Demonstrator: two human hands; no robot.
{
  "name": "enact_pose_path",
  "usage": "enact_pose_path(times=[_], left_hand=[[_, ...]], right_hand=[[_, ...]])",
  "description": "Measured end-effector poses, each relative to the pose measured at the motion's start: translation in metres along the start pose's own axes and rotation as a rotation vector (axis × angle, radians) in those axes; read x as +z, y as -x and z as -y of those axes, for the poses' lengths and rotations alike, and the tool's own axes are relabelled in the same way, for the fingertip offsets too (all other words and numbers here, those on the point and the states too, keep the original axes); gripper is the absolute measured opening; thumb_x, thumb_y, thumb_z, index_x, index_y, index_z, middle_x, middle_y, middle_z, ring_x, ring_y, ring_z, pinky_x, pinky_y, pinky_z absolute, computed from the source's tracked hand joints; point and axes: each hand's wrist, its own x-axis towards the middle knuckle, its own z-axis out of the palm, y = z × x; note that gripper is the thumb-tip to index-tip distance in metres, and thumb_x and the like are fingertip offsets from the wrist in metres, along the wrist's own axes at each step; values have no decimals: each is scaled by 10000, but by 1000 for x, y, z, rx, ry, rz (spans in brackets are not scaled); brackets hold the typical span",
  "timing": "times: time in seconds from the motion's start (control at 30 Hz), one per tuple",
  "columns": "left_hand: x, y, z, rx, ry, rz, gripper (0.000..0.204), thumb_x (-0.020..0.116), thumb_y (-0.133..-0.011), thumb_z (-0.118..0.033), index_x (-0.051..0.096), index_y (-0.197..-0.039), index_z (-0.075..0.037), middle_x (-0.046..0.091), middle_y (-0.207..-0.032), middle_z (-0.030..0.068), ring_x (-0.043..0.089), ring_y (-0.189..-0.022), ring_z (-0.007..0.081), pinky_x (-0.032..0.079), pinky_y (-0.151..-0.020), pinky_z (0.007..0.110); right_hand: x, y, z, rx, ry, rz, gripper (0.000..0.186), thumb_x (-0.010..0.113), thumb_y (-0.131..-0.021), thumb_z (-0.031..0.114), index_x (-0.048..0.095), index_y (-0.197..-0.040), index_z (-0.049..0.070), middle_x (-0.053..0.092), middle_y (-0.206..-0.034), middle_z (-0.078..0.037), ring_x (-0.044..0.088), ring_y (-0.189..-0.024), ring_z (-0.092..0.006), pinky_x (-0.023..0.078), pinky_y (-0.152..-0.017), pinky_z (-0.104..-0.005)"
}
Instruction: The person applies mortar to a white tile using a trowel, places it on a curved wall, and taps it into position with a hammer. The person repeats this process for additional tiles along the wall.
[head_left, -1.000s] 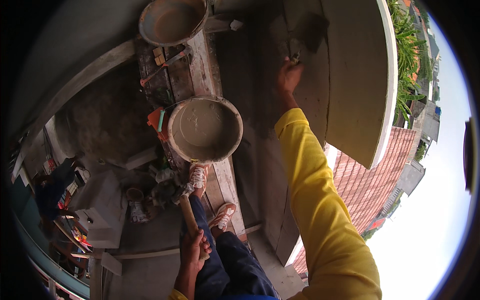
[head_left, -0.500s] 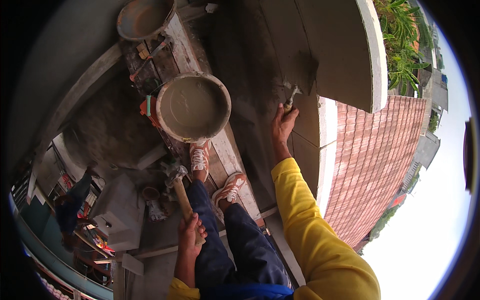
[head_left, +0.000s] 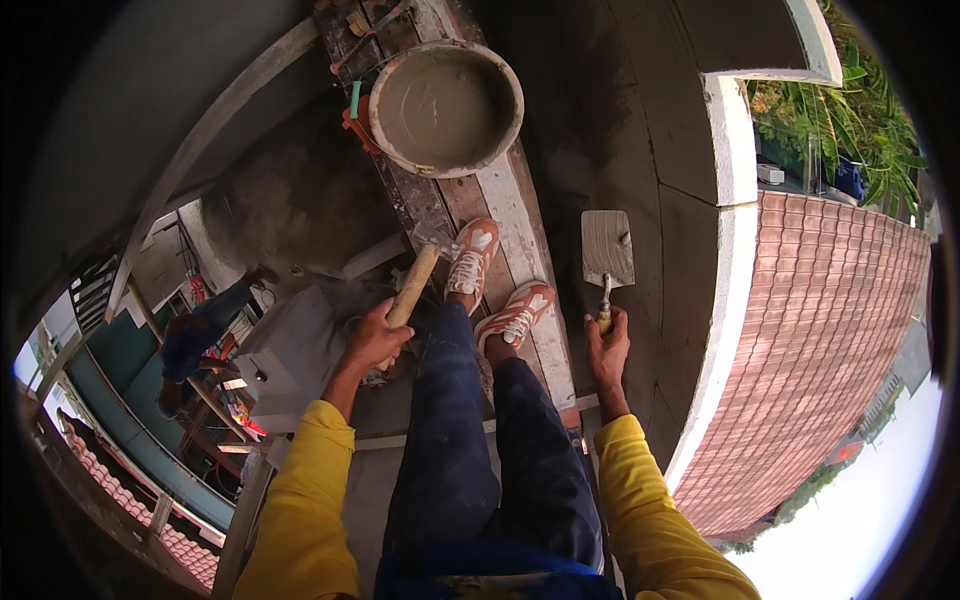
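My left hand (head_left: 377,338) is closed round the wooden handle of a tool (head_left: 412,285) whose grey, mortar-smeared head lies beside my shoe; its exact kind does not show clearly. In my right hand (head_left: 607,345) is a trowel (head_left: 608,247) with a squarish, mortar-coated blade, held out in front of the grey wall and apart from it. Ahead of my feet a round bucket (head_left: 447,110) of wet grey mortar rests on the planks. An orange tool with a green handle (head_left: 357,125) sits against the bucket's left side.
I stand on a narrow plank platform (head_left: 510,190) high above a lower floor. To the right runs a rendered wall with a white edge (head_left: 732,240), beyond it a tiled roof (head_left: 830,320). Far below left, another person (head_left: 185,345) is near a pale block-like structure (head_left: 300,350).
The trowel has come off the wall and back toward me, its blade now raised to view. My left hand and its tool have moved up. The bucket appears farther ahead as the view shifts.
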Motion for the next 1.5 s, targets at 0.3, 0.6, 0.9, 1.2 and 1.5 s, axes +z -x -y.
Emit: enact_pose_path(times=[0.3, 0.6, 0.9, 1.2, 1.5], left_hand=[[10, -222, -44, 256, -420, 219, 812, 774, -898, -153, 447, -1639, -89, 698, -823, 93, 633, -614, 140, 564, -598, 340], [-26, -225, 10, 517, -715, -641, 672, 766, -969, -320, 533, -1571, -135, 654, -1428, 205, 609, -1349, 391, 477, -1147, 492], [34, 39, 84, 111, -281, -18, 751, 707, -1042, -464, 462, -1591, -14, 605, -1474, 301, 665, -1297, 397, 545, -1058, 461], [91, 187, 31, 97, -268, -18, 823, 637, -1041, -581, 421, -1600, -17, 370, -1603, 370, 475, -1424, 555, 450, -1167, 565], [150, 198, 11, 196, -725, -154, 810, 770, -934, -555, 529, -1559, -99, 380, -1593, 366, 463, -1383, 602, 440, -1158, 609]], right_hand=[[37, -52, 117, -135, 129, 197, 445, 658, -1059, 321, 608, -1385, 22, 743, -1140, -290, 727, -1051, -480, 565, -898, -522], [154, -213, 286, -317, 700, 435, 451, 620, -1056, 358, 690, -1285, -24, 736, -1246, -292, 702, -1201, -483, 567, -1032, -529], [214, -262, 279, -257, 611, 591, 529, 612, -1023, 458, 721, -1331, 41, 721, -1287, -297, 667, -1256, -487, 516, -1101, -528], [124, -193, 235, -326, 446, 490, 511, 621, -1024, 509, 716, -1242, 57, 764, -1085, -277, 718, -1071, -486, 553, -951, -561], [100, -172, 184, -266, -12, 564, 600, 631, -1010, 581, 722, -1142, 3, 739, -897, -250, 715, -877, -429, 544, -847, -513]])
